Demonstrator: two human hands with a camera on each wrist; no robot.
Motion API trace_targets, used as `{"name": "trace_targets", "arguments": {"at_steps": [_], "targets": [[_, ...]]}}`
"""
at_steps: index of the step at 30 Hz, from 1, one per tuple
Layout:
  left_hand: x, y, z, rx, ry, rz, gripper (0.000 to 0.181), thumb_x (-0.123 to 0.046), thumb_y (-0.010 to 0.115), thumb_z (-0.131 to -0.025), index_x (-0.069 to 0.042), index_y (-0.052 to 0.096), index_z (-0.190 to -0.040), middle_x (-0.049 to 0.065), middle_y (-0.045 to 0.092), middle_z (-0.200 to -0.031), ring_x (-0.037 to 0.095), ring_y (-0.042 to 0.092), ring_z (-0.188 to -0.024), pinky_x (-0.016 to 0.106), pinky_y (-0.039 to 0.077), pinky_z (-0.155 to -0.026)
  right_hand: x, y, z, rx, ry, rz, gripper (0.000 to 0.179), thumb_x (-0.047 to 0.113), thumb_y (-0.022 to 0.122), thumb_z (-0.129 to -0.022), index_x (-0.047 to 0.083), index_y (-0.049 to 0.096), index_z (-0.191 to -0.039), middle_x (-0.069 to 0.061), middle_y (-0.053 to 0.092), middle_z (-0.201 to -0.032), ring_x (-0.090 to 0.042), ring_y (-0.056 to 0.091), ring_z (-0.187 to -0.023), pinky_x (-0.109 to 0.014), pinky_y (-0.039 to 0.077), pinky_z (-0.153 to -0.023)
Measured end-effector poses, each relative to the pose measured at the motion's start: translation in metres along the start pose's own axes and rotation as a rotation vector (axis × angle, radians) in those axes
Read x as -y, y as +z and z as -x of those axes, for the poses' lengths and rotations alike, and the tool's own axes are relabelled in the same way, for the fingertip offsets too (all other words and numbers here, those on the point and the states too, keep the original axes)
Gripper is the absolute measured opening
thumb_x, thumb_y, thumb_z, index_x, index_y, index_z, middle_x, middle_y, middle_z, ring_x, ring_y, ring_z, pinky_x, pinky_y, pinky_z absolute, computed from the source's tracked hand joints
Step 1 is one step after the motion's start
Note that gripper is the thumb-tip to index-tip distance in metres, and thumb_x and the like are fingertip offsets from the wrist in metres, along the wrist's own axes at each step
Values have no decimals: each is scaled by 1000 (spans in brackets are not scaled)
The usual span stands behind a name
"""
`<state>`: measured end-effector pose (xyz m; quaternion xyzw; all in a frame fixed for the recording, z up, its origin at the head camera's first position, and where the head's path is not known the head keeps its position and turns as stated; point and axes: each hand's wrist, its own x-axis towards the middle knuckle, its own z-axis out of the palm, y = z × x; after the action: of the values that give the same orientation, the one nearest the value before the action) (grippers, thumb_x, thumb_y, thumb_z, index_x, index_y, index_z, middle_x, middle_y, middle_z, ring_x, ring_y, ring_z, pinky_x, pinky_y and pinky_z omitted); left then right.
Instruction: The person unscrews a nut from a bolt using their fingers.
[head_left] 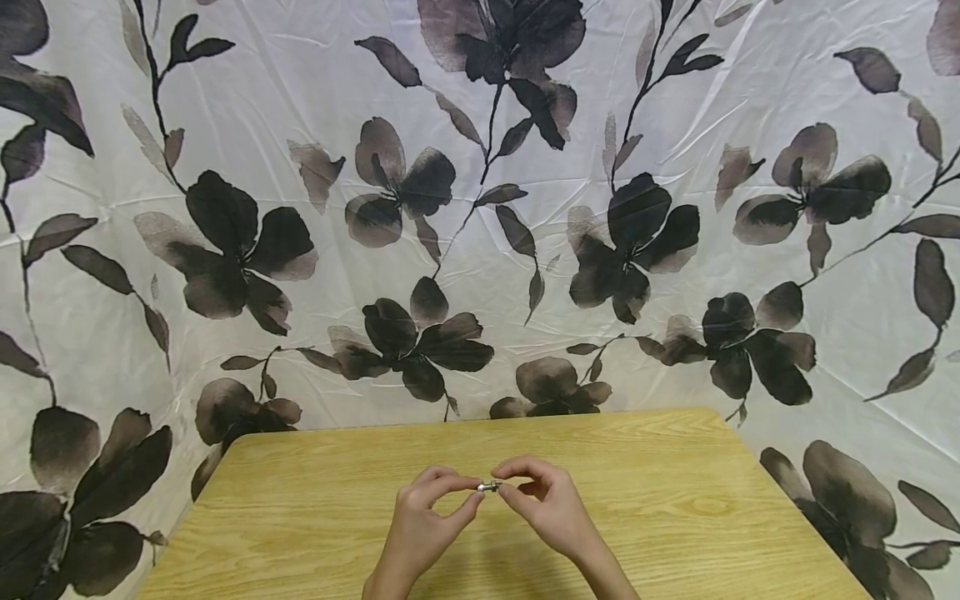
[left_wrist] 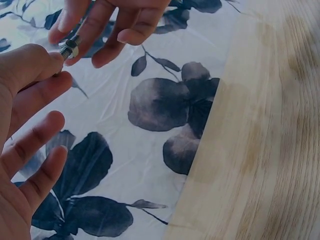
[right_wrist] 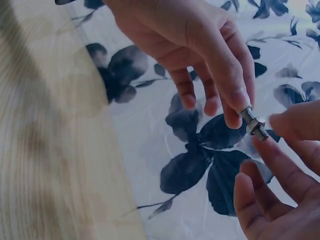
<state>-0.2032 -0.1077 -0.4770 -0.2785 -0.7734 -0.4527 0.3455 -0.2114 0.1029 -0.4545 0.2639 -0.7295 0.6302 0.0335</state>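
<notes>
A small metal bolt (head_left: 487,487) lies level between the two hands above the table. My left hand (head_left: 423,521) pinches its left end between thumb and forefinger, and those fingertips hide that end. A nut (right_wrist: 255,125) sits around the thread, with some thread showing past it. My right hand (head_left: 551,508) is at the bolt's other end, thumb and forefinger spread apart. One of its fingertips (right_wrist: 267,145) lies against or just under the thread's tip; contact is hard to tell. The left hand's other fingers (left_wrist: 47,165) are loosely bent.
Under the hands is a wood-grain table (head_left: 300,500) with rounded far corners. Behind it and at both sides hangs a white cloth (head_left: 525,275) printed with dark flowers.
</notes>
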Motion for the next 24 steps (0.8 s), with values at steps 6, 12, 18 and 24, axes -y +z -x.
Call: {"name": "trace_targets", "arguments": {"at_steps": [6, 12, 18, 24], "targets": [[1, 0, 0, -15, 18, -14, 25, -3, 89, -76, -18, 82, -94, -9, 70, -86, 7, 66, -80, 18, 53, -70, 3, 0, -2, -25, 87, 7, 22, 15, 66, -102, 0, 72, -116, -22, 71, -115, -12, 69, -102, -26, 58, -83], [0, 0, -1, -11, 31, 1, 25, -2, 88, -77, -17, 82, -95, -3, 72, -85, 13, 68, -79, 16, 52, -72, 2, -1, -2, -8, 185, 63, 27, 30, 65, -102, 7, 78, -105, -13, 77, -97, -15, 70, -91, -30, 57, -78], [-2, 0, -1, -8, 12, -8, 24, -4, 89, -78, -19, 82, -95, -8, 70, -87, 9, 67, -81, 17, 53, -71, 0, -1, -2, 21, 178, 79, 25, 31, 65, -103, 10, 79, -103, -12, 77, -94, -18, 70, -90, -29, 56, -79], [-2, 0, -1, -2, 4, 2, 25, -4, 89, -78, -19, 82, -96, -11, 69, -88, 6, 66, -82, 17, 53, -71, 1, -1, -2, 36, 163, 66, 22, 28, 66, -102, 9, 78, -105, -13, 77, -97, -13, 70, -91, -27, 56, -81]]}}
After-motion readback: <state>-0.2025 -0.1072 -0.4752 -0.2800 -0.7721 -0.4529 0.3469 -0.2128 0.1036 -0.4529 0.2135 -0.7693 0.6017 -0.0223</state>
